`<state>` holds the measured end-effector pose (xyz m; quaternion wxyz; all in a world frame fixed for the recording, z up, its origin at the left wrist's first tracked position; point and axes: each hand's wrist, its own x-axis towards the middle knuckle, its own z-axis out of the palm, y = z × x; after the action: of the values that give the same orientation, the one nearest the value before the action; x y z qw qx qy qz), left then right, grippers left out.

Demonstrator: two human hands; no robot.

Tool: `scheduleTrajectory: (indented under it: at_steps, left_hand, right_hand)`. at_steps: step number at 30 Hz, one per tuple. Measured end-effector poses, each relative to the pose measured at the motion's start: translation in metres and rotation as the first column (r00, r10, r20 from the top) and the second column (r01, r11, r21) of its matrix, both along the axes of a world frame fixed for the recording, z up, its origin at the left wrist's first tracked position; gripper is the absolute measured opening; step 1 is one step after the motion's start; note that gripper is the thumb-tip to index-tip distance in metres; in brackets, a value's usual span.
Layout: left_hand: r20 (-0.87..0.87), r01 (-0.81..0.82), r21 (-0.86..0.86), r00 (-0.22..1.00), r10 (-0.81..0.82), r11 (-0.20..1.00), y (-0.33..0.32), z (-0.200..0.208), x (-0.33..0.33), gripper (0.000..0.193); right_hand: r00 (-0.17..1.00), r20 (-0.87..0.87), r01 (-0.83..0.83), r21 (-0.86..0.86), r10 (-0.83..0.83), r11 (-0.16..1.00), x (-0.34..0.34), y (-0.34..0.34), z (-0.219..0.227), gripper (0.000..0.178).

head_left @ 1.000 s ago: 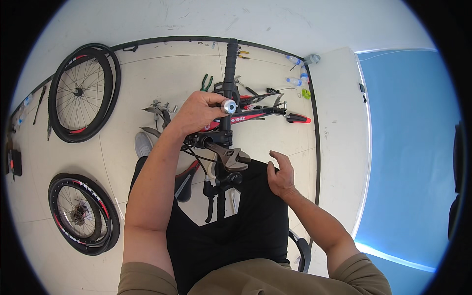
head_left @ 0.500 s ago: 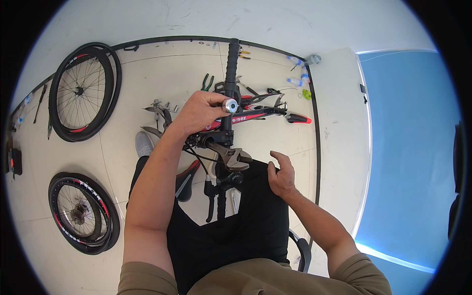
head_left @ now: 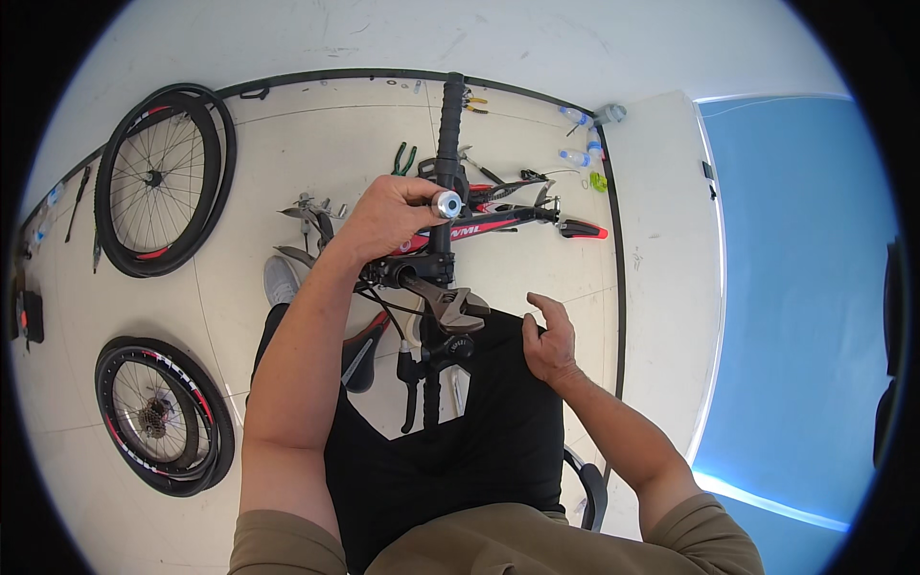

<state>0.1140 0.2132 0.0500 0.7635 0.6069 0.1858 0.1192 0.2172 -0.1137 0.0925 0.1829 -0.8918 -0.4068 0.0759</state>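
Note:
My left hand [head_left: 383, 218] is closed around a tool with a round silver end [head_left: 446, 203], held over the middle of a black handlebar [head_left: 448, 125]. The handlebar belongs to a red and black bicycle frame [head_left: 498, 222] below me. An adjustable wrench [head_left: 446, 305] lies across the bar just below my left hand. My right hand [head_left: 548, 340] hovers by my black trouser leg [head_left: 498, 431], to the right of the wrench. Its fingers are apart and it holds nothing.
Two bicycle wheels lie on the pale floor at the left, one at the far left [head_left: 163, 182] and one with a cassette nearer me [head_left: 163, 417]. Green-handled pliers [head_left: 402, 158], small parts and plastic bottles [head_left: 580, 144] lie beyond the frame. A blue surface [head_left: 795, 287] fills the right.

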Motion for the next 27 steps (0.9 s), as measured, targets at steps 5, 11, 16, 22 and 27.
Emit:
scheduleTrajectory:
  at_steps: [5,11,16,22,27]
  left_hand:
    - [0.032,-0.016,0.019,0.999,0.016,1.0,-0.001,0.004,0.0,0.02]
    - [0.089,-0.04,-0.054,0.995,0.045,0.998,-0.005,0.006,0.001,0.02]
    - [0.055,-0.024,-0.029,0.998,0.026,0.999,0.0,0.009,-0.001,0.024]
    - [0.017,-0.031,0.01,0.999,0.031,0.999,0.0,0.006,0.0,0.027]
    - [0.002,-0.016,-0.009,1.0,0.016,1.0,0.002,0.003,-0.001,0.027]
  right_hand:
    - [1.0,0.007,0.0,0.001,0.0,1.0,0.0,0.0,0.0,0.034]
    - [1.0,0.009,0.0,-0.002,0.0,1.0,0.0,0.0,-0.001,0.034]
    - [1.0,-0.002,0.008,0.0,-0.008,1.0,-0.001,0.001,0.001,0.034]
    - [1.0,-0.006,0.01,-0.003,-0.01,1.0,-0.002,0.001,0.002,0.034]
    - [1.0,-0.012,0.015,-0.004,-0.015,1.0,-0.001,0.0,0.0,0.035]
